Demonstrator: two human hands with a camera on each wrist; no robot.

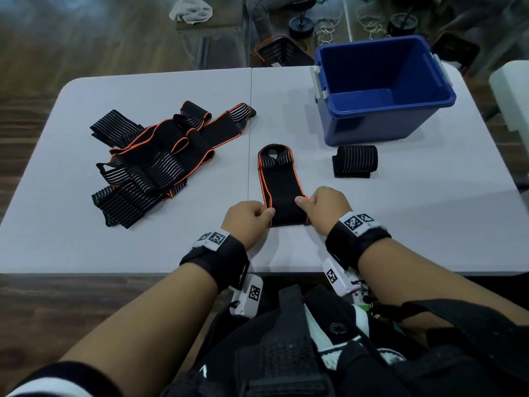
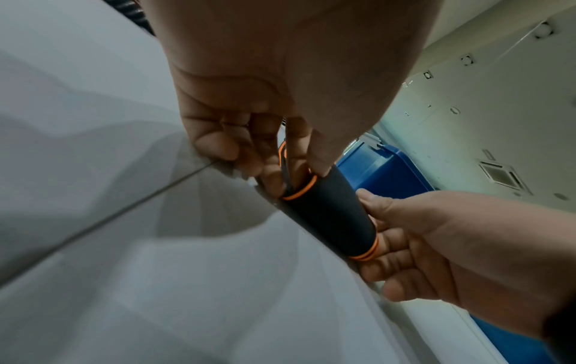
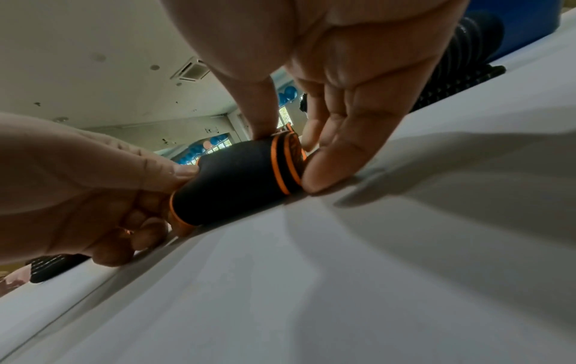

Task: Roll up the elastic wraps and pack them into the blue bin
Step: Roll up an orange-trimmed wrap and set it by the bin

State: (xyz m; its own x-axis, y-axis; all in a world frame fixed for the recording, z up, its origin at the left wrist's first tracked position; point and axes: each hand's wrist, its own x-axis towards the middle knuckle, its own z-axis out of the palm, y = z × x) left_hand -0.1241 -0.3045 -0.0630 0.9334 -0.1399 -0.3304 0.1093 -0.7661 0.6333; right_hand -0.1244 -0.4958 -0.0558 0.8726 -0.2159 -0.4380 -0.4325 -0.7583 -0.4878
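Note:
A black elastic wrap with orange edging (image 1: 282, 181) lies lengthwise on the table near the front edge, its near end turned into a short roll (image 2: 330, 211) (image 3: 237, 182). My left hand (image 1: 249, 219) pinches the roll's left end, thumb on top and fingers curled beneath. My right hand (image 1: 323, 207) pinches its right end the same way. The wrap's far end, with a loop, lies flat. A finished striped roll (image 1: 355, 161) sits in front of the blue bin (image 1: 429, 90), which stands open at the back right with nothing seen inside.
A heap of several unrolled black wraps (image 1: 154, 159), some orange-edged, lies on the left half of the grey table (image 1: 86, 245). A seam runs down the table's middle. Behind the table are a stool with a white cloth (image 1: 191, 9) and a dark basket (image 1: 279, 51).

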